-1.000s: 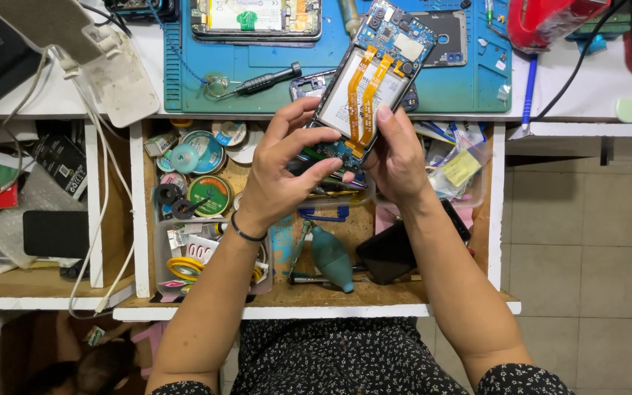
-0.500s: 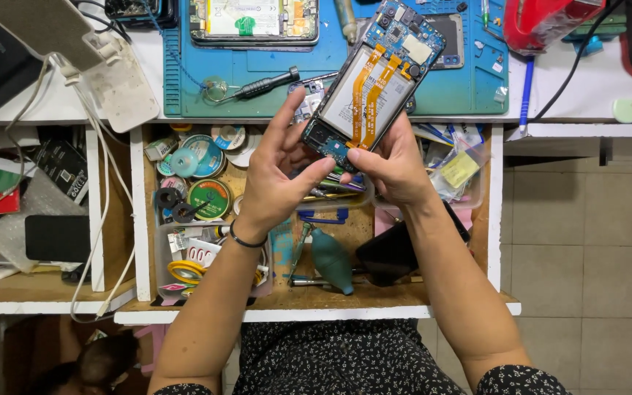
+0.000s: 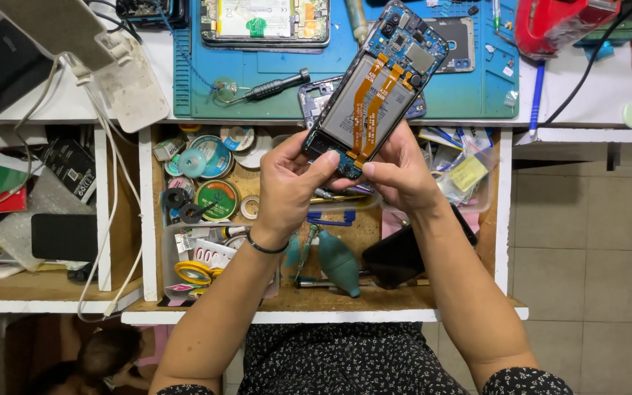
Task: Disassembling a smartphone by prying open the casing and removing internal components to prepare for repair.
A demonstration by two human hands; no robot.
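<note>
I hold an opened smartphone (image 3: 374,95) with its back cover off, showing a grey battery, orange flex cables and a blue circuit board. It tilts up over an open drawer. My left hand (image 3: 287,186) grips its lower left corner, thumb on the bottom edge. My right hand (image 3: 400,175) holds the lower right edge, with thumb and fingertip pinching at the bottom board.
A blue work mat (image 3: 272,80) on the bench carries another opened phone (image 3: 265,20), a screwdriver (image 3: 276,86) and small parts. The open drawer (image 3: 148,219) holds tape rolls, a teal air blower (image 3: 339,265) and a black phone (image 3: 396,256). A red tool (image 3: 561,25) lies at top right.
The phone and both hands have shifted slightly down and left. My left thumb has moved onto the phone's bottom edge.
</note>
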